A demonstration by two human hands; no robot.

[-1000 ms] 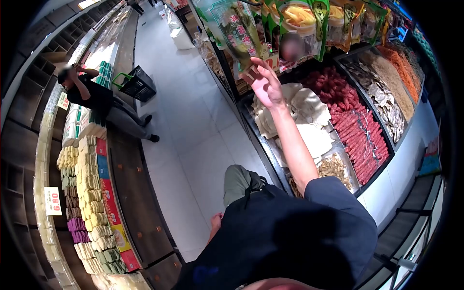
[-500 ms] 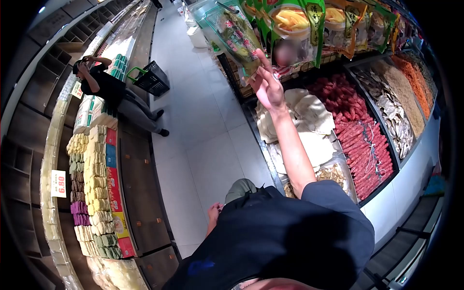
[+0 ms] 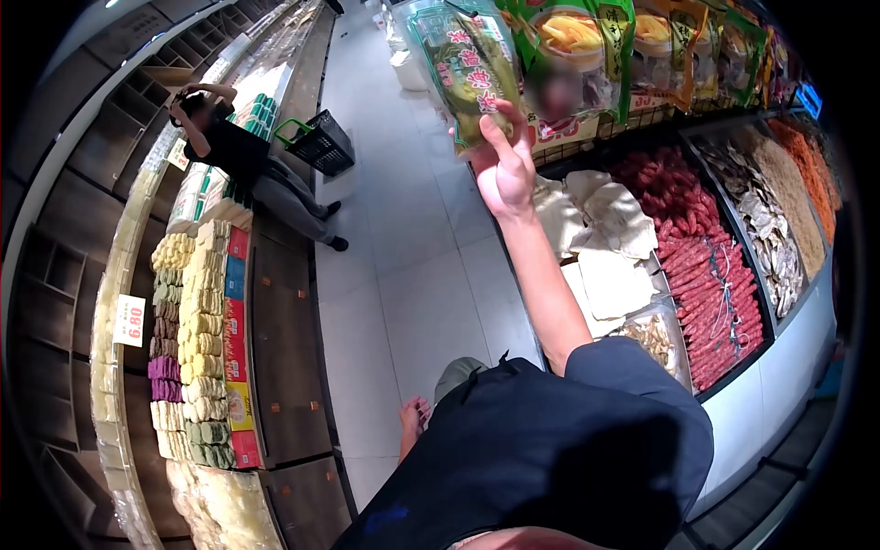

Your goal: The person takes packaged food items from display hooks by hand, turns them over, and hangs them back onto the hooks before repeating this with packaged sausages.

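Having closed in from loosely spread fingers, now holds the packet (image 3: 463, 73) by its lower end in the right hand (image 3: 506, 174), steadying it beside the green bag (image 3: 570, 35), with the left hand (image 3: 414, 417) hanging loosely open, seemingly empty.

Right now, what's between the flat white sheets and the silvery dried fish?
Red sausages in one bin lie between the white sheets and the dried fish, seen in the head view.

A right hand (image 3: 507, 160), one finger extended half a second earlier, now bends its fingers over the lower right of a hanging pickle pouch (image 3: 469, 78), whose printed front has turned more squarely into view.
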